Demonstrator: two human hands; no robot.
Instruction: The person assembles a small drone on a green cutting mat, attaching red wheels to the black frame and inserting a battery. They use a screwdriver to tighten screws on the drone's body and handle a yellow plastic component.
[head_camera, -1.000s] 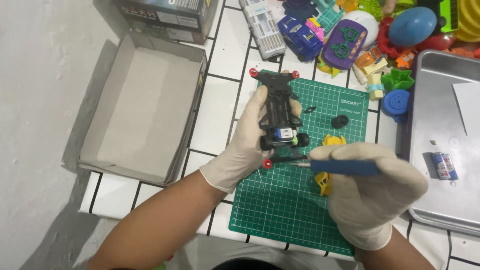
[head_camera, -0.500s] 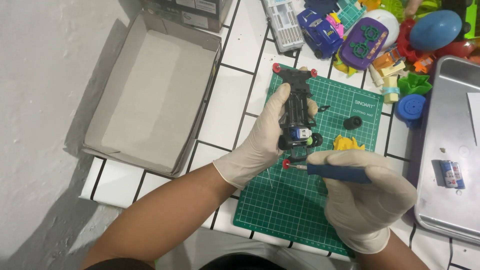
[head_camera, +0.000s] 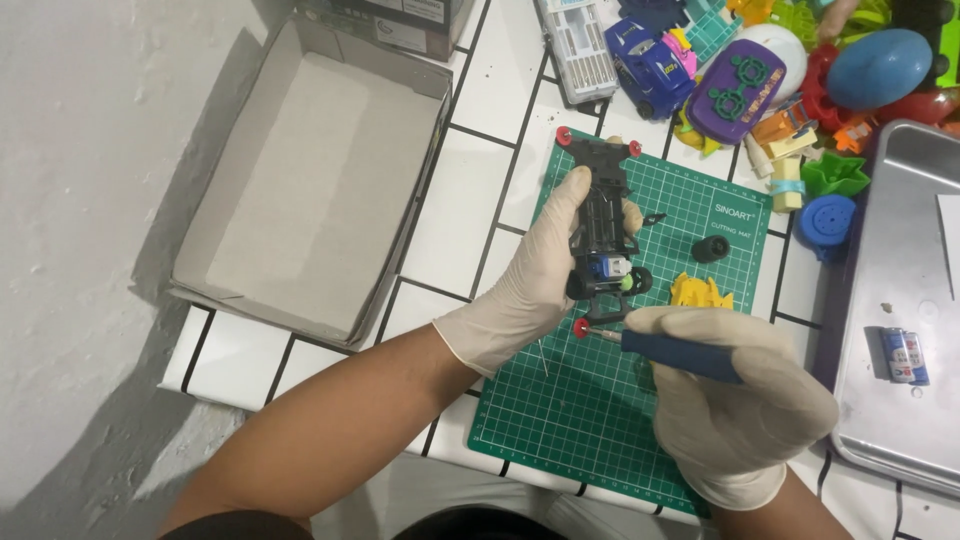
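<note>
Gloves on: your left hand (head_camera: 530, 285) gripped the black toy car chassis (head_camera: 604, 235) over the green cutting mat (head_camera: 580, 420), while your right hand (head_camera: 735, 400) was wrapped tight around the blue screwdriver (head_camera: 680, 355) at its rear.

A hobby workbench: white-tiled surface (head_camera: 455, 215), green cutting mat (head_camera: 560, 420), toy parts heap (head_camera: 780, 70) beyond the fingers.

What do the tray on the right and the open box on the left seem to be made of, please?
The tray looks like brushed metal, probably steel or aluminium: grey with a dull sheen and a rolled rim. The open box looks like plain cardboard: matte grey-brown inside, with thin folded walls.
</note>
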